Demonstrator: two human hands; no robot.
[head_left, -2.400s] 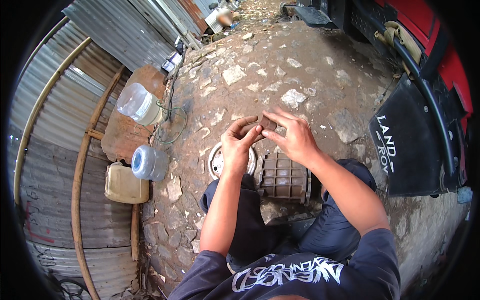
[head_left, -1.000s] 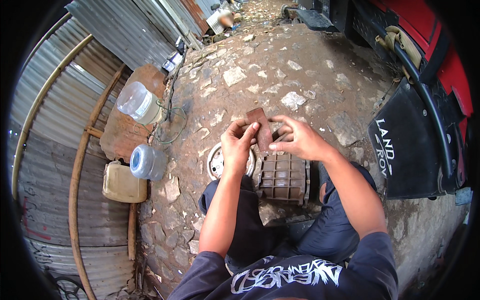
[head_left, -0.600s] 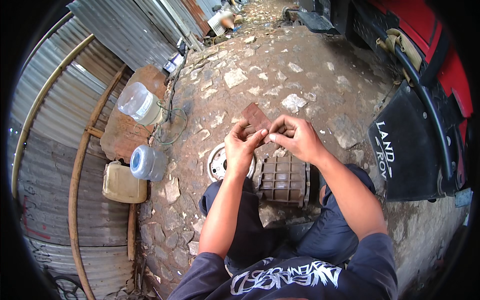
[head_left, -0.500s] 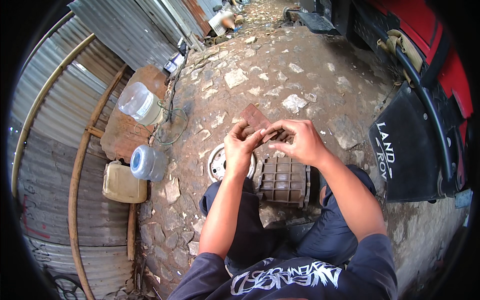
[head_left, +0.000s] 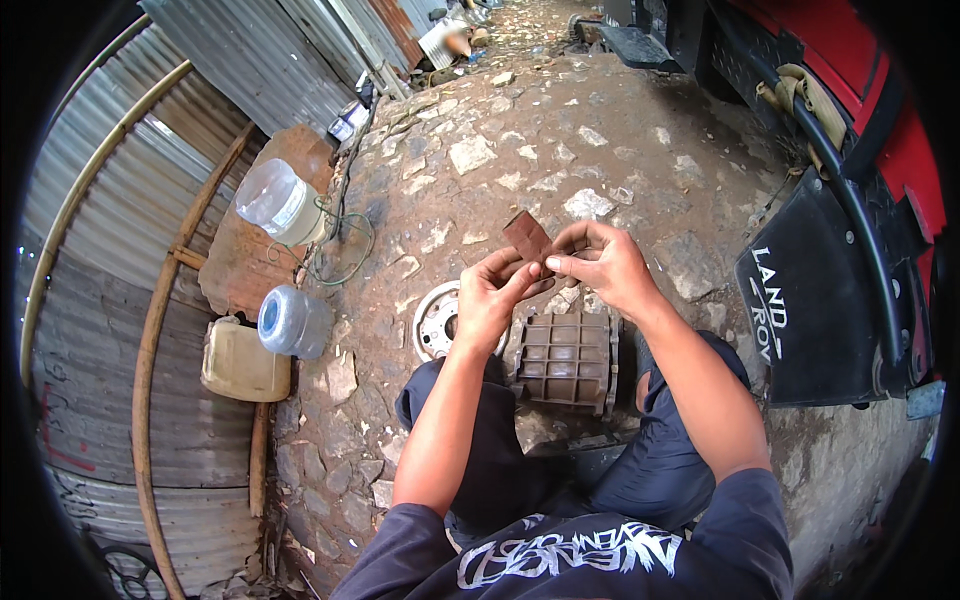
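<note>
Gripping the reddish-brown sheet (head_left: 527, 235), the left hand (head_left: 488, 300) and right hand (head_left: 612, 268) each form a narrow pinch at its lower portion. The sheet is held above stony ground (head_left: 640, 170), beyond the ribbed metal housing (head_left: 566, 362).

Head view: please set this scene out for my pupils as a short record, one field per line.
Left hand: pinches a reddish-brown sheet
Right hand: pinches the sheet's lower edge
Below the hands: ribbed metal casing, pale round disc to its left
Left side: clear bucket, bluish jug, yellowish jerrycan
Right side: red vehicle, black mudflap
Ground: stony earth
</note>
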